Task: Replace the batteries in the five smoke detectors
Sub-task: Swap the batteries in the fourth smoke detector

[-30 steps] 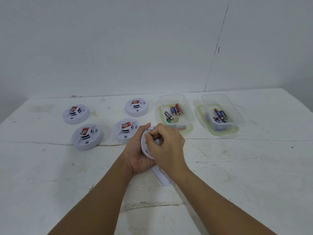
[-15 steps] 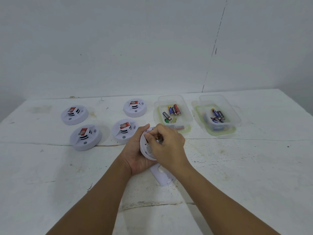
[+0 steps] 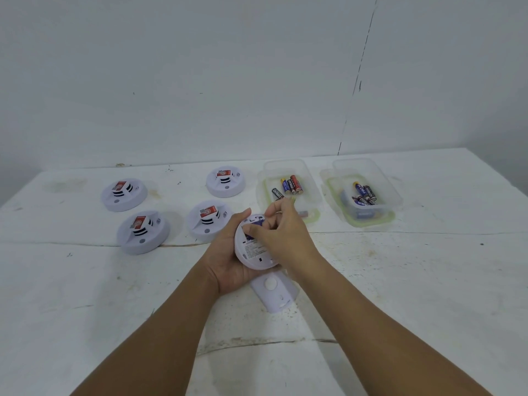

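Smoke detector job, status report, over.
Left hand grips smoke detector, underside up. Right hand fingers in its battery bay. Cover on table. Nothing in the way.

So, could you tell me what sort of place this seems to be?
Probably a bare staged workspace, not a home: a worn white table against a blank wall, with four smoke detectors and two battery tubs laid out.

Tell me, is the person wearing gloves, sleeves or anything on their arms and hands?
No. Both forearms are bare all the way down to the bottom edge of the picture, with no sleeves showing. The left hand and the right hand wear no gloves. No watch, bracelet or ring shows on the wrists or the fingers that are in view.
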